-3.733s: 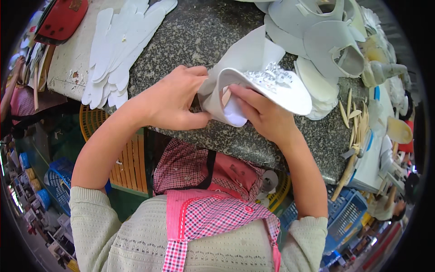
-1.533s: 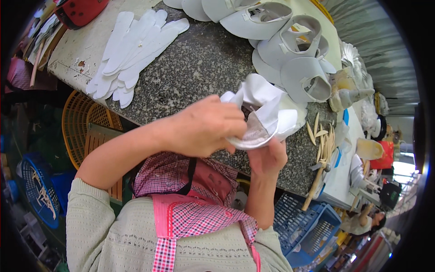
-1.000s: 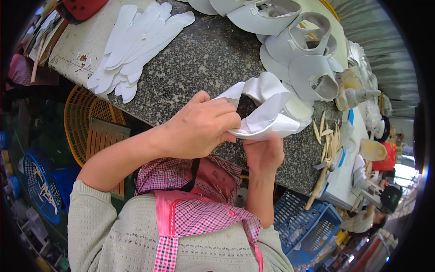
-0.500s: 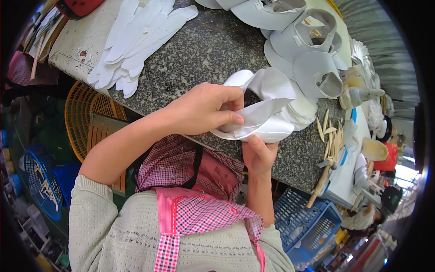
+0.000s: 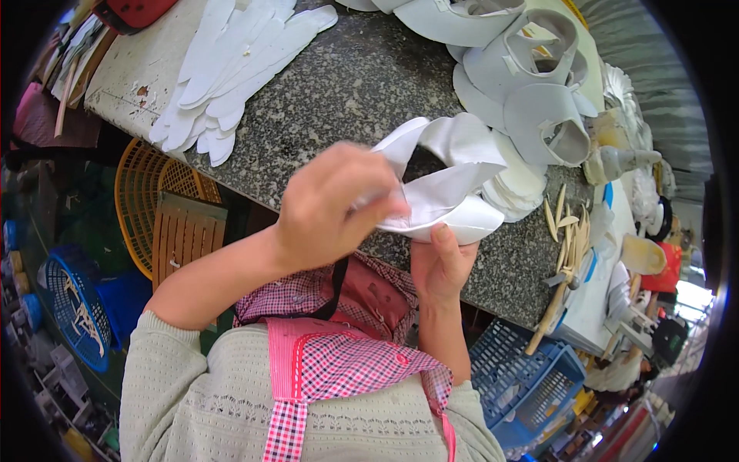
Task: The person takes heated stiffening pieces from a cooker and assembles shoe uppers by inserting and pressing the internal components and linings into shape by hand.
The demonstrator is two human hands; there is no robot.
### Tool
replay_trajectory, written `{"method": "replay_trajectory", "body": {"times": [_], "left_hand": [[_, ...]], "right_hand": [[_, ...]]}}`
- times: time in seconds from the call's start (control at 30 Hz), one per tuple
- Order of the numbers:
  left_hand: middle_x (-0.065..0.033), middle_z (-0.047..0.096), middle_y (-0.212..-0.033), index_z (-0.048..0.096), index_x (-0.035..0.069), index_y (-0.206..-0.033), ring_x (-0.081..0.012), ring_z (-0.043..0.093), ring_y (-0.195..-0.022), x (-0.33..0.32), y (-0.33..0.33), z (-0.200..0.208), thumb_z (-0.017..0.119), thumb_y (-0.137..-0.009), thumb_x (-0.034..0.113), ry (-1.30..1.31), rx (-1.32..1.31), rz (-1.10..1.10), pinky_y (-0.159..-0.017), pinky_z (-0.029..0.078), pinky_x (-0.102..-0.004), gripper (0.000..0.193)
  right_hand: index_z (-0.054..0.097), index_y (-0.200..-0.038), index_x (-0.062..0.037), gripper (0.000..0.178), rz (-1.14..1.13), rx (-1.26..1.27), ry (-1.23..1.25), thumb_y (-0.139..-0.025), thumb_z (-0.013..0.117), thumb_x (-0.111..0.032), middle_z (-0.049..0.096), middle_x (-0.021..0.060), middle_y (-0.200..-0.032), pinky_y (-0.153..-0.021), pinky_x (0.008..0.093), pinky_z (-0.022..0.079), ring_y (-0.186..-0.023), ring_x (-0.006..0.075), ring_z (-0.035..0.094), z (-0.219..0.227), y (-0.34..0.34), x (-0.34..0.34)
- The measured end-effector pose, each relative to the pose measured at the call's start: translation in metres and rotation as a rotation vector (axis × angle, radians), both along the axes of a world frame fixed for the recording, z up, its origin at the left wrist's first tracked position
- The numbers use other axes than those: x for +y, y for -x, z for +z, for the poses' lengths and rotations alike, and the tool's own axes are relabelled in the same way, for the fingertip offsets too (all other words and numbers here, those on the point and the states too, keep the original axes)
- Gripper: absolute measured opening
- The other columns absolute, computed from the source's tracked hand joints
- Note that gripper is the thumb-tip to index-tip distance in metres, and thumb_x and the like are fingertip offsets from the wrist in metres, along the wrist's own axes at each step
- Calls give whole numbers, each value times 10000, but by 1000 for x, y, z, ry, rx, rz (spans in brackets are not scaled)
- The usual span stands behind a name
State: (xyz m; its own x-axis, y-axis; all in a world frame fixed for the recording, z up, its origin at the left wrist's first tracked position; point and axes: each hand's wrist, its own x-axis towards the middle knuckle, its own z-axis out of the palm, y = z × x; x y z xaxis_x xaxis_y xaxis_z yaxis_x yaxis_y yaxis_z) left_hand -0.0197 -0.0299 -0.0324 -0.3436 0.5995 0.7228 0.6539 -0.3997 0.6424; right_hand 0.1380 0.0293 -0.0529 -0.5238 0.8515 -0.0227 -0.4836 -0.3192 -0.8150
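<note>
A glossy white shoe upper (image 5: 462,215) with a pale lining stands over the stone worktop, its opening facing up. My right hand (image 5: 445,266) grips its near edge from below, the thumb pressed on the outer face. At the upper's left end is my left hand (image 5: 335,204), its fingers curled and smeared by motion. Whether those fingers still pinch the upper's edge does not show. Beside the upper, on its right, lies a stack of white rounded pieces (image 5: 514,181).
White sole-shaped pieces (image 5: 239,69) lie piled at the worktop's (image 5: 369,69) left. Several pale shoe uppers (image 5: 531,54) crowd the far right, near a glue-stained bottle (image 5: 612,162). Thin pale strips and a hammer (image 5: 550,304) lie at the right edge, above a blue crate (image 5: 523,377).
My left hand has pulled back toward me and left from inside the upper's edge. My right hand keeps its grip, and the upper has hardly moved.
</note>
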Motion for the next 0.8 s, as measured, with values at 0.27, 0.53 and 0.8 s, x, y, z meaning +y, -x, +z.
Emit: {"method": "replay_trajectory", "body": {"times": [0.27,0.53,0.8], "left_hand": [[-31,567,-781,580,73,-857,-205,556,-753,-16,-8,3,713,-688,96,413,52,-158,-700,365,-324,217],[-26,536,-847,534,108,-880,-197,523,-865,-21,12,13,664,-736,115,752,301,-380,-772,302,-331,194],[-95,612,-901,547,4,-903,-218,622,-770,3,28,37,686,-775,199,778,38,-558,-659,493,-312,272]], "right_hand": [[425,-1222,14,491,-96,-126,-234,-808,644,-133,542,117,-1140,-897,414,448,-1035,254,556,-22,-16,4],[397,-1253,-12,550,-50,-84,138,-779,657,-114,533,101,-1102,-896,403,448,-1002,225,554,0,-10,2],[380,-1275,18,613,73,-309,-122,-747,688,-24,521,125,-1153,-918,372,427,-1043,225,537,9,-9,-8]]}}
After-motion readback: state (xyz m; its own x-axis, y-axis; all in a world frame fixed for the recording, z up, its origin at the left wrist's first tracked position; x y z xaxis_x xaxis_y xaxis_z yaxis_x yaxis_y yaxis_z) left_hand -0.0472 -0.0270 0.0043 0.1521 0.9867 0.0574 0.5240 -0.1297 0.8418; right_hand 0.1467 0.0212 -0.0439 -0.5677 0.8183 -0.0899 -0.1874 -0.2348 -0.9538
